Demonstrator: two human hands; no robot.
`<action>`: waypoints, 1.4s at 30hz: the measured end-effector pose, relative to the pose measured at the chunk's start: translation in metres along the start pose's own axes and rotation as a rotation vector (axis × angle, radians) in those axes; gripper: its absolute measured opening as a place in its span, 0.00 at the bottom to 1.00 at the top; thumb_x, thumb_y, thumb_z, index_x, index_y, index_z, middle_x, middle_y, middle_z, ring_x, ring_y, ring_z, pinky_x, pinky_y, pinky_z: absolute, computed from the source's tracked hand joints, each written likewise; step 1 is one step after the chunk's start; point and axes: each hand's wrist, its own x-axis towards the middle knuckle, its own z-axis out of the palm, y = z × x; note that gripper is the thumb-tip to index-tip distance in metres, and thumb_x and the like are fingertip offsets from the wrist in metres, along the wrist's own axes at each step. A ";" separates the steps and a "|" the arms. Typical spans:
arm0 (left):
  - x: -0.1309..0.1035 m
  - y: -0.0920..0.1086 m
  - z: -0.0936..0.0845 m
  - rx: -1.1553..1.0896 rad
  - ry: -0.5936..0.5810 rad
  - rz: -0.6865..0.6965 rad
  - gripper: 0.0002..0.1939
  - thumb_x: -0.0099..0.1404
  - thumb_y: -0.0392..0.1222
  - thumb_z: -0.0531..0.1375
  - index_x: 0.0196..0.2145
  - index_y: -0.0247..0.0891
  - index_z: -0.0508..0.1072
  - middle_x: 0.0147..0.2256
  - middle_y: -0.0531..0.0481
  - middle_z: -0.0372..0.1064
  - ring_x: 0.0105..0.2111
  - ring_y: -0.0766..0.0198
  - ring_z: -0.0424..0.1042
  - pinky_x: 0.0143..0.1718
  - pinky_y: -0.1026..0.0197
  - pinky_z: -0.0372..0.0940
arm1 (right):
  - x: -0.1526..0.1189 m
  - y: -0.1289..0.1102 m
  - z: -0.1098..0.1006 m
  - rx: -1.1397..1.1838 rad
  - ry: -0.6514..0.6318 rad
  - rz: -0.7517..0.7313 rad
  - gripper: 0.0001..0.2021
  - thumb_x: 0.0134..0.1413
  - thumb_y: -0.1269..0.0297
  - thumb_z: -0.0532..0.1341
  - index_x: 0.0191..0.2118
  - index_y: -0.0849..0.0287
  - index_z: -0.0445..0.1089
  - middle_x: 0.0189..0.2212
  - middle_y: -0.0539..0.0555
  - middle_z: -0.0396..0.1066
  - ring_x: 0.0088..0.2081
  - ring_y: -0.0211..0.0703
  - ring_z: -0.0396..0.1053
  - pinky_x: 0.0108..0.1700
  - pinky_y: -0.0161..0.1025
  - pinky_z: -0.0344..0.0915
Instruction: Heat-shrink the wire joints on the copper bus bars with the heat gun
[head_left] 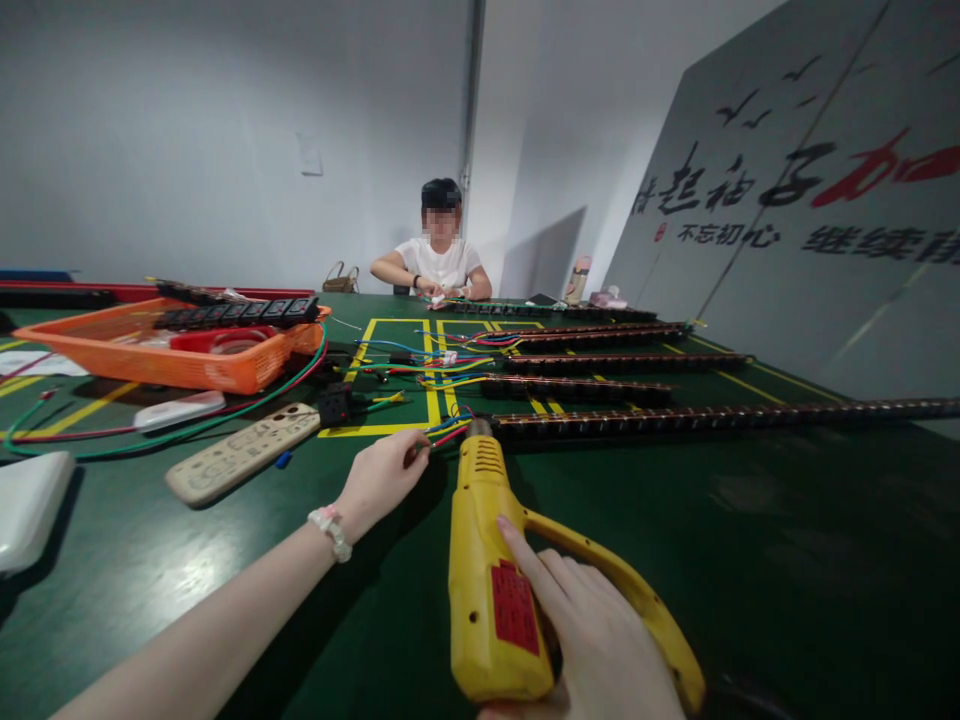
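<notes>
A yellow heat gun (480, 560) with a red label is gripped by my right hand (592, 630), which wraps around its body. Its metal nozzle (478, 428) points away from me, at colored wires (450, 432) coming from the end of a long black strip (675, 420). Pinched in the fingers of my left hand (386, 475) are those wires, red and green among them, just left of the nozzle. Whether the nozzle touches the wires I cannot tell.
An orange basket (150, 360) holding black parts stands at the left. Near it lie a beige power strip (240, 455), a white stick-shaped object (180, 410) and a white box (34, 510). More strips (630, 362) lie beyond. A person (439, 250) sits across the green table (750, 560).
</notes>
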 end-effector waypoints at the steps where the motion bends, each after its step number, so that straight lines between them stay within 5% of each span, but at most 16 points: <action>1: 0.000 -0.001 0.000 0.005 -0.018 0.002 0.11 0.62 0.44 0.51 0.36 0.43 0.71 0.27 0.52 0.69 0.27 0.64 0.66 0.25 0.65 0.52 | 0.000 0.000 0.000 0.000 -0.002 0.009 0.58 0.27 0.41 0.67 0.64 0.53 0.39 0.41 0.57 0.67 0.40 0.56 0.67 0.41 0.48 0.65; 12: 0.004 -0.003 0.002 -0.092 -0.085 0.048 0.16 0.62 0.41 0.50 0.45 0.47 0.71 0.39 0.52 0.73 0.32 0.62 0.70 0.33 0.64 0.59 | -0.001 0.003 0.002 0.009 -0.008 -0.005 0.59 0.27 0.42 0.67 0.65 0.54 0.38 0.42 0.57 0.68 0.41 0.57 0.67 0.42 0.48 0.64; 21: 0.004 -0.001 0.000 0.004 -0.108 0.004 0.11 0.62 0.45 0.50 0.39 0.45 0.71 0.25 0.55 0.69 0.25 0.66 0.66 0.24 0.66 0.51 | -0.001 0.003 -0.004 0.065 -0.060 -0.009 0.50 0.35 0.46 0.65 0.64 0.54 0.44 0.44 0.56 0.68 0.42 0.54 0.67 0.46 0.49 0.63; 28: 0.010 0.004 0.003 0.220 -0.047 0.014 0.12 0.63 0.48 0.51 0.33 0.44 0.71 0.25 0.53 0.70 0.26 0.65 0.68 0.24 0.65 0.47 | -0.003 -0.007 -0.013 0.019 -0.019 -0.039 0.46 0.34 0.50 0.66 0.62 0.53 0.48 0.47 0.55 0.68 0.43 0.54 0.68 0.45 0.48 0.65; 34: 0.010 0.001 0.004 0.251 -0.109 0.048 0.09 0.62 0.44 0.51 0.35 0.44 0.70 0.29 0.52 0.72 0.31 0.63 0.70 0.27 0.64 0.51 | -0.004 -0.007 -0.015 -0.058 -0.030 -0.110 0.43 0.36 0.66 0.66 0.62 0.53 0.50 0.44 0.54 0.71 0.40 0.51 0.70 0.40 0.42 0.68; 42: 0.007 0.000 0.004 0.280 -0.170 0.097 0.08 0.64 0.42 0.48 0.37 0.42 0.66 0.36 0.50 0.72 0.35 0.61 0.71 0.31 0.63 0.55 | 0.000 -0.004 -0.009 -0.047 -0.063 -0.131 0.43 0.40 0.63 0.64 0.63 0.50 0.45 0.46 0.54 0.69 0.40 0.50 0.70 0.41 0.45 0.67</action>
